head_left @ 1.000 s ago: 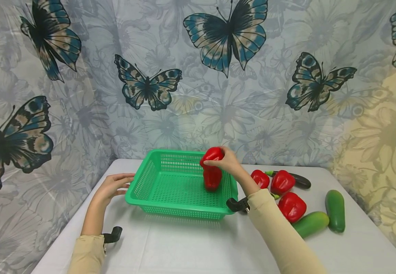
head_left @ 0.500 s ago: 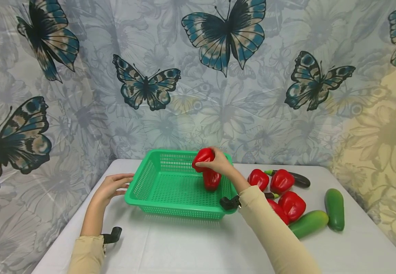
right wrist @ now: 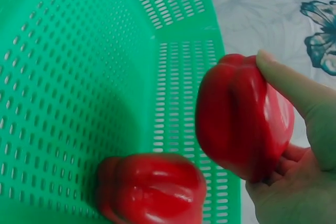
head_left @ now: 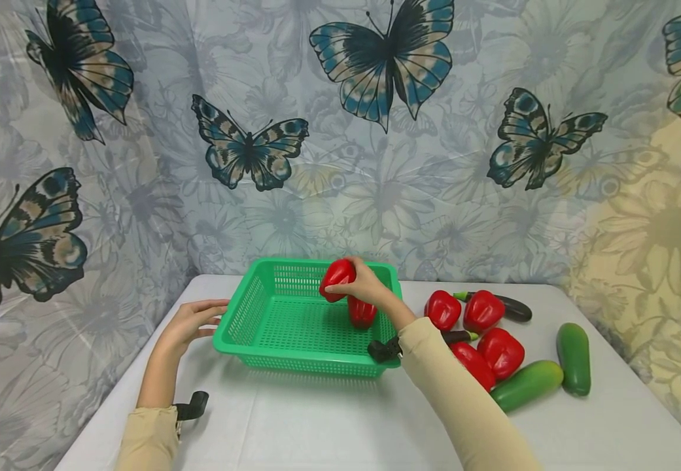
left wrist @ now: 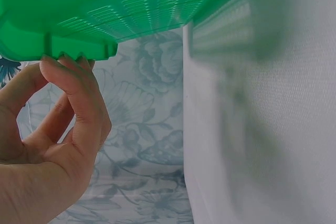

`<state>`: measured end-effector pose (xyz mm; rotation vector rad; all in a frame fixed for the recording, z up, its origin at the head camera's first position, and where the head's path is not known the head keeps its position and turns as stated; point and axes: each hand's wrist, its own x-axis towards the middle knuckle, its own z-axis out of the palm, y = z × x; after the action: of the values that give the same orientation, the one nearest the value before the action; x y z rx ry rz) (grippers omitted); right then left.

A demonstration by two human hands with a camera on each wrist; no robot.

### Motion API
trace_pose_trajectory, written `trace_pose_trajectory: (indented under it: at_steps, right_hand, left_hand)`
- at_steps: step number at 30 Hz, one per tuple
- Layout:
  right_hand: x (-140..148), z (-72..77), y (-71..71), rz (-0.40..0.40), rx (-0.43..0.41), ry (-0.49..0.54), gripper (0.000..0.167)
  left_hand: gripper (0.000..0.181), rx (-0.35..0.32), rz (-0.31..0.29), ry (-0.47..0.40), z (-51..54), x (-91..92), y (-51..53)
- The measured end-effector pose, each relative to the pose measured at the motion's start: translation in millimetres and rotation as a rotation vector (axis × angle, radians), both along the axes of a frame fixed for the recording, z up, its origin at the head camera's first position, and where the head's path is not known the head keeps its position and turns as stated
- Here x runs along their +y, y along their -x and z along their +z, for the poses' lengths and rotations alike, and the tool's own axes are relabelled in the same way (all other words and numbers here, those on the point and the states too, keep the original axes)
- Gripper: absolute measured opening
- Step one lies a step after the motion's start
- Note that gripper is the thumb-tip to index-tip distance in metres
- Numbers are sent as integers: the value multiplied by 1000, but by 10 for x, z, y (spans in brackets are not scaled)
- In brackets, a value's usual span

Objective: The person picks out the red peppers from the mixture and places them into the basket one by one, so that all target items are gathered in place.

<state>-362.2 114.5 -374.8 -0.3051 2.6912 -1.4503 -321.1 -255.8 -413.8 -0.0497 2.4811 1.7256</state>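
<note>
My right hand [head_left: 369,288] grips a red bell pepper [head_left: 337,280] above the back right part of a green basket [head_left: 307,358]. In the right wrist view the thumb lies on one side of the held pepper [right wrist: 241,116] and the fingers on the other. A second red pepper [head_left: 362,314] lies in the basket, at its right side. My left hand [head_left: 190,324] touches the basket's left rim with its fingertips; in the left wrist view the bent fingers of the hand [left wrist: 68,114] meet the edge of the basket [left wrist: 79,46].
Right of the basket lie several red peppers [head_left: 500,353], a dark eggplant [head_left: 517,309], another eggplant [head_left: 456,337] partly behind my right sleeve, and two green cucumber-like vegetables [head_left: 574,358], [head_left: 528,384]. Patterned cloth [head_left: 340,216] hangs behind the white table [head_left: 293,425].
My right hand has moved left with the held pepper, from over the basket's right side toward its middle. My left hand stays at the rim.
</note>
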Motion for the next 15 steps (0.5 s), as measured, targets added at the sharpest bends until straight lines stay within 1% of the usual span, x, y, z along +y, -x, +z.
trace_pose_trajectory:
  at_steps: [6, 15]
  right_hand:
    - [-27, -12, 8, 35, -11, -7, 85]
    - [-47, -62, 57, 50, -24, -21, 84]
  left_hand:
    - [56, 0, 0, 0, 3, 0, -1]
    - [55, 7, -6, 0, -6, -8, 7]
